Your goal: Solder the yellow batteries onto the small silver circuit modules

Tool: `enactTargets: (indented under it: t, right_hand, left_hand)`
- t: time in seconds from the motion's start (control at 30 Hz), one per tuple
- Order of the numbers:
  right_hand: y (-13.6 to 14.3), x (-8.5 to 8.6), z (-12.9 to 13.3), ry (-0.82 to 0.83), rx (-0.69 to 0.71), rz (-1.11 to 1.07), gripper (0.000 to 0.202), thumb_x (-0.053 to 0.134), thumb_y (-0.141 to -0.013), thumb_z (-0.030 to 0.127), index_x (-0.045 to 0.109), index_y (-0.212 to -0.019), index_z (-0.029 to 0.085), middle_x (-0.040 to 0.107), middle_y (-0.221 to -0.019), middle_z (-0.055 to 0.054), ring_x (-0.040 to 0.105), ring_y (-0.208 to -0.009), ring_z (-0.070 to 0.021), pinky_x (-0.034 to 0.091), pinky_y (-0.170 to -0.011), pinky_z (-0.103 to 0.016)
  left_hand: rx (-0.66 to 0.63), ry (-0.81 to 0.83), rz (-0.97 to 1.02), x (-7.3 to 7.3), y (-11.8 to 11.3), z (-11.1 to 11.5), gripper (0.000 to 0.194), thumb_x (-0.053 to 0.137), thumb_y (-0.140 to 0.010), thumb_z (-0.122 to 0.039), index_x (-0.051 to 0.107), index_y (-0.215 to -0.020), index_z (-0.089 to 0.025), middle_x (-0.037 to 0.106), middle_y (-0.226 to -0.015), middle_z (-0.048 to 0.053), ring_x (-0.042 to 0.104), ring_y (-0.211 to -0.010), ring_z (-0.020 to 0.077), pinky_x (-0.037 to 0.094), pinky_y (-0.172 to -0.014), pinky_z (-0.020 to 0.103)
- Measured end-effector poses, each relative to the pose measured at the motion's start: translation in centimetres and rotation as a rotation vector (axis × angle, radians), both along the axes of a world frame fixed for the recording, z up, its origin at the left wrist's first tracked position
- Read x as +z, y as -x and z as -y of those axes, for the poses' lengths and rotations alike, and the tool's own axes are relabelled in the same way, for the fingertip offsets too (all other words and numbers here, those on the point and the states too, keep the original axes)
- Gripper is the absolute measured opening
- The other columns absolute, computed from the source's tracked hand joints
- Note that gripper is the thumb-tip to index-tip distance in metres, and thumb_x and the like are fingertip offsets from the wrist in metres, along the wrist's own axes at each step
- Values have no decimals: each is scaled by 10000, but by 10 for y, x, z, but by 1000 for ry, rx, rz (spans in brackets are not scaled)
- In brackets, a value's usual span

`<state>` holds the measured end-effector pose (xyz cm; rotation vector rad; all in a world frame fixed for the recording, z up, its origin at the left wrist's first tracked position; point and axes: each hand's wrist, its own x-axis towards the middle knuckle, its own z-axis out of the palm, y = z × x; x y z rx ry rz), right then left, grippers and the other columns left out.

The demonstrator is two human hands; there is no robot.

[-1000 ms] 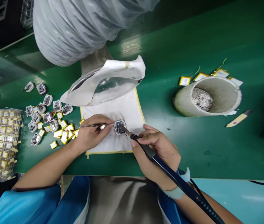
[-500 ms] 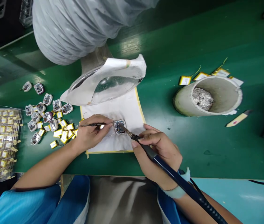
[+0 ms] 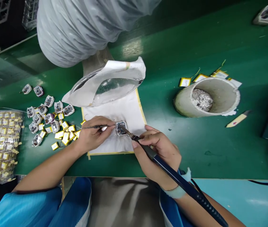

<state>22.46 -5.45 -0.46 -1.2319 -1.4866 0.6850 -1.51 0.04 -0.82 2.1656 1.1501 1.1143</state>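
Right hand has its fingers pinched on a soldering iron by the table's front edge, left hand's pinch a thin tool. Circuit module sits in from the white sheet's front edge — iron tip's right there, so a wrist wobble could scorch it.

We see a green table. Directly on it we have 1 white sheet with yellow borders. On the left lie many small open cases and loose yellow batteries, near a clear tray. On the right we find 1 pale cup, 4 flat batteries beside it, and 1 cutter.
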Motion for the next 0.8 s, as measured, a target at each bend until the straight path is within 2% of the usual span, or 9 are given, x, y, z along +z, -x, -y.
enactTargets:
  t: [0.53, 0.7, 0.8]
  right_hand:
    - [2, -1, -1, -14, 8, 65, 226, 807, -922, 166, 618, -929, 290, 673, -736, 72, 722, -684, -182, 661, -1108, -569]
    - [1, 0, 0, -5, -12, -3, 236, 808, -936, 162, 609, -949, 288, 674, -754, 77, 717, -674, -163, 661, -1132, -552]
    - [1, -1, 1, -12, -21, -10, 242, 814, -926, 156, 610, -943, 285, 689, -770, 73, 718, -671, -163, 662, -1135, -557]
  left_hand:
    - [3, 24, -41, 0, 0, 0, 111, 828, -1005, -172, 826, -1099, -230, 889, -1008, 63, 872, -920, 188, 714, -841, 306]
    - [8, 53, 19, -1, 2, 1, 107, 833, -1009, -204, 823, -1113, -227, 883, -1010, 75, 867, -937, 192, 718, -825, 305]
    - [53, 59, 57, -4, 3, 3, 137, 848, -997, -206, 815, -1128, -223, 868, -1017, 78, 857, -942, 188, 713, -795, 290]
